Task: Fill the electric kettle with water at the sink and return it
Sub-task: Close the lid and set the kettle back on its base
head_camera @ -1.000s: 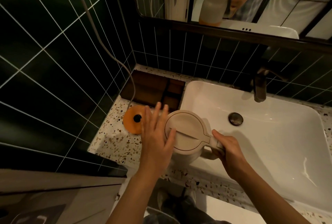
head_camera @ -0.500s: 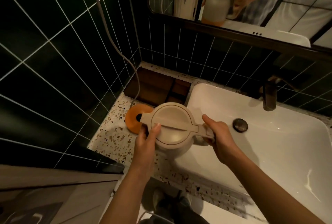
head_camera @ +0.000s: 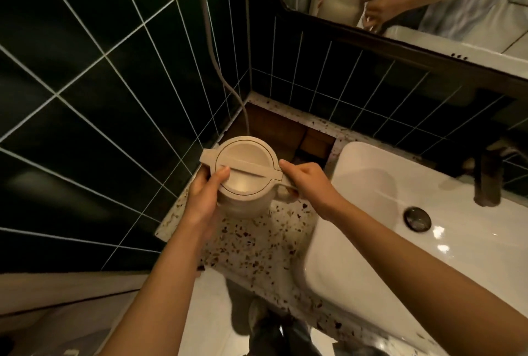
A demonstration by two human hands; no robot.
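Tiled wall [head_camera: 114,115] close left of kettle [head_camera: 243,175]; cord [head_camera: 228,84] behind; terrazzo counter [head_camera: 257,247] bare toward sink [head_camera: 371,198].

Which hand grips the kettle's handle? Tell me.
The right hand: it closes around the kettle handle, while the left hand only steadies the body on the opposite side.

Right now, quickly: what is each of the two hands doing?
Left hand: closed around the side of the kettle, thumb on its lid.
Right hand: closed on the kettle's handle.
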